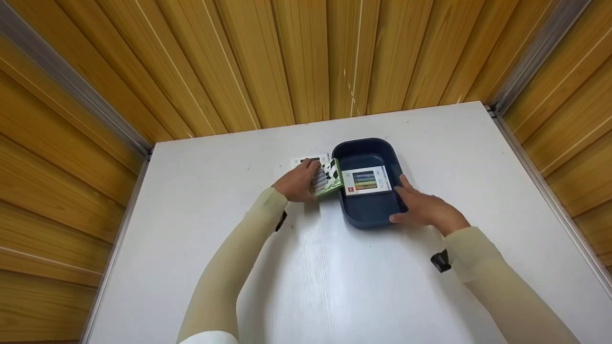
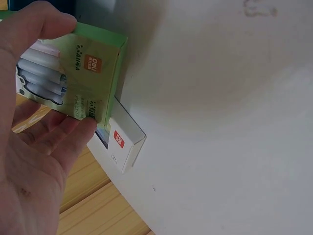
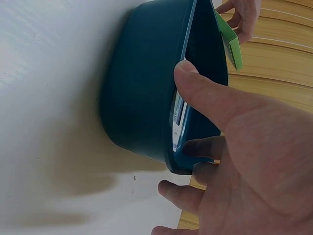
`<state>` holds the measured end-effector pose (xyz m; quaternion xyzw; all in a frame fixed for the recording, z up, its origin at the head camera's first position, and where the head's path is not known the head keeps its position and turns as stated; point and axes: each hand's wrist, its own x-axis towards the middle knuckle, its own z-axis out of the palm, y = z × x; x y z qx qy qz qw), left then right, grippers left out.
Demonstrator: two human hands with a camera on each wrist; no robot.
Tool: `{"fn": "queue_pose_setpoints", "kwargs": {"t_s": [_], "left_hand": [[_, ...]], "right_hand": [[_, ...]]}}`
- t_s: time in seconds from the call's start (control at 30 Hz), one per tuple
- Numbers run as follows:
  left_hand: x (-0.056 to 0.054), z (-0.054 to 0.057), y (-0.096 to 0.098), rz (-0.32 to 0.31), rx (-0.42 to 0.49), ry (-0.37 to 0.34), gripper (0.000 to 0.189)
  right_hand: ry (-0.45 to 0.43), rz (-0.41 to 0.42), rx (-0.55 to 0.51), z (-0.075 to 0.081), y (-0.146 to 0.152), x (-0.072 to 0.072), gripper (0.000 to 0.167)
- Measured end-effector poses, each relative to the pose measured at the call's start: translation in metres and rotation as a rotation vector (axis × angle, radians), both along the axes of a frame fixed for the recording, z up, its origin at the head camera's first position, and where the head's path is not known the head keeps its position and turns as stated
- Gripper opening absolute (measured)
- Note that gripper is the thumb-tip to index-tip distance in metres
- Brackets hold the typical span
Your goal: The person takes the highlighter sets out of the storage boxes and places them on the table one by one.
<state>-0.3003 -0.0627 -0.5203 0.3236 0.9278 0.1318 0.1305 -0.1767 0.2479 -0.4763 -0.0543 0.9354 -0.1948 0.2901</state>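
My left hand (image 1: 297,183) holds a green-edged, panda-printed box of highlighters (image 2: 73,73) by its sides, thumb on top and fingers below. The box is tilted beside the left rim of a dark blue bin (image 1: 370,212). Under and behind it a white box (image 2: 122,139) lies on the table, partly hidden by the hand. At the bin's right front side my right hand (image 1: 423,205) grips the rim, the thumb (image 3: 188,71) lying over the edge. Inside the bin is a white windowed box of coloured sticks (image 1: 367,180).
The white table (image 1: 191,205) carries the bin and boxes. Wood-patterned panels (image 1: 306,62) rise behind it and along both sides, with metal posts at the corners.
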Motion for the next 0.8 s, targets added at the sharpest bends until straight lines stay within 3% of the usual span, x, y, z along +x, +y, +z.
{"fn": "queue_pose_setpoints", "kwargs": {"t_s": [0.37,0.8], "left_hand": [[0.0023,0.0015,0.0003,0.058,-0.026,-0.056,0.095],[0.0062,-0.0035,-0.0081,0.0,0.007,0.003,0.088]], "right_hand": [[-0.001,-0.006,-0.003,0.0013,-0.0009,-0.0004,0.094],[0.019,0.031,0.02,-0.0031,0.0014,-0.0017,0.095]]}}
